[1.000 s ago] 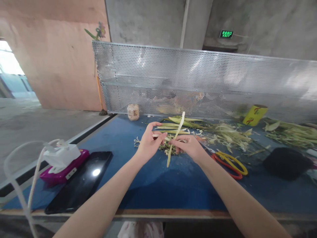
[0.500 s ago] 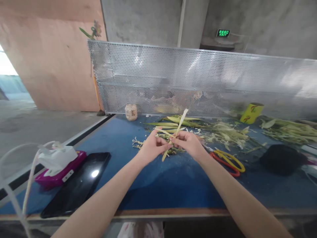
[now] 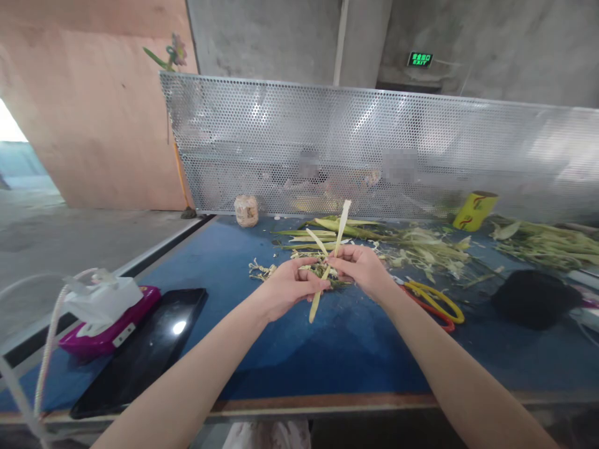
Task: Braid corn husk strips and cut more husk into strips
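Note:
Both my hands meet above the middle of the blue table. My left hand is closed in a pinch on pale yellow-green leaf strips. My right hand is closed on the same strips from the other side. One strip rises above the hands, one slants up to the left, and one end hangs down below them. Under the hands lies a small heap of cut leaf scraps.
Long green leaves and shavings spread along the back. Yellow and red scissors lie right of my hands, a black object beyond them. A black phone and a magenta and white device sit left. A perforated metal screen stands behind, with a yellow roll and a small jar.
My left hand has shut from spread fingers to a pinch on the strips. Both hands lifted the strips slightly off the scrap heap; a second strip now slants up left.

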`<state>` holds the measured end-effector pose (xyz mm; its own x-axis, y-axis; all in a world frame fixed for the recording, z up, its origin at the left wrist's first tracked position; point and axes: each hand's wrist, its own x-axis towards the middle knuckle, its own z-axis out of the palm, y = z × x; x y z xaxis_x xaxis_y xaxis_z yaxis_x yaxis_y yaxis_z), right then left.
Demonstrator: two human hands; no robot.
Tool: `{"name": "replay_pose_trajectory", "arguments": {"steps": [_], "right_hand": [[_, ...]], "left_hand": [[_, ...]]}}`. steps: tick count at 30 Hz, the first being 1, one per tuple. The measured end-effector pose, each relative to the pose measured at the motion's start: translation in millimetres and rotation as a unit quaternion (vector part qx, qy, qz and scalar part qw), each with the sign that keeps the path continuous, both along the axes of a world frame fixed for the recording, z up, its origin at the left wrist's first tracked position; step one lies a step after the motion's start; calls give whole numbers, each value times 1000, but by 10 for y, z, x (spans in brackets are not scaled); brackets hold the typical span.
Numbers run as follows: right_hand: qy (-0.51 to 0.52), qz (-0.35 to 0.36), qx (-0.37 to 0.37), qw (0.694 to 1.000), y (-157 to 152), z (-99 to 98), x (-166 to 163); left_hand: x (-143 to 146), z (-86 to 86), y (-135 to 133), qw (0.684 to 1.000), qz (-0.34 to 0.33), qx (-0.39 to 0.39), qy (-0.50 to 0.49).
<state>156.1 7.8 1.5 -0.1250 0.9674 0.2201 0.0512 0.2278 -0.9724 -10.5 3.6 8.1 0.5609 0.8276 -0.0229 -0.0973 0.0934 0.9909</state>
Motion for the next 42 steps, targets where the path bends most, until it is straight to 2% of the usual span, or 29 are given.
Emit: {"name": "replay_pose_trajectory", "arguments": {"steps": [5, 10, 14, 18, 20, 26, 32, 39, 42], "right_hand": [[19, 43, -10, 999, 21, -11, 28], [4, 76, 7, 997, -32, -6, -34], [-33, 55, 52, 997, -71, 19, -59], [-93, -41, 162, 982, -55, 19, -41], [-95, -66, 189, 975, -39, 2, -39], [-23, -33, 162, 986, -30, -40, -73], [-57, -112, 224, 967, -70, -33, -79], [-49, -138, 233, 961, -89, -49, -105], [-62, -116, 197, 971, -42, -45, -81]], "left_hand": [[36, -86, 34, 993, 61, 105, 9], [86, -111, 29, 981, 116, 152, -43], [104, -111, 31, 978, 100, 171, -71], [102, -82, 12, 971, 123, 187, -82], [106, -57, -15, 971, 128, 184, -78], [104, 8, -65, 980, 117, 143, -73], [88, 4, -40, 984, 90, 149, -48], [100, -51, -36, 987, 56, 150, -19], [87, -68, -29, 984, 59, 169, -10]]}}
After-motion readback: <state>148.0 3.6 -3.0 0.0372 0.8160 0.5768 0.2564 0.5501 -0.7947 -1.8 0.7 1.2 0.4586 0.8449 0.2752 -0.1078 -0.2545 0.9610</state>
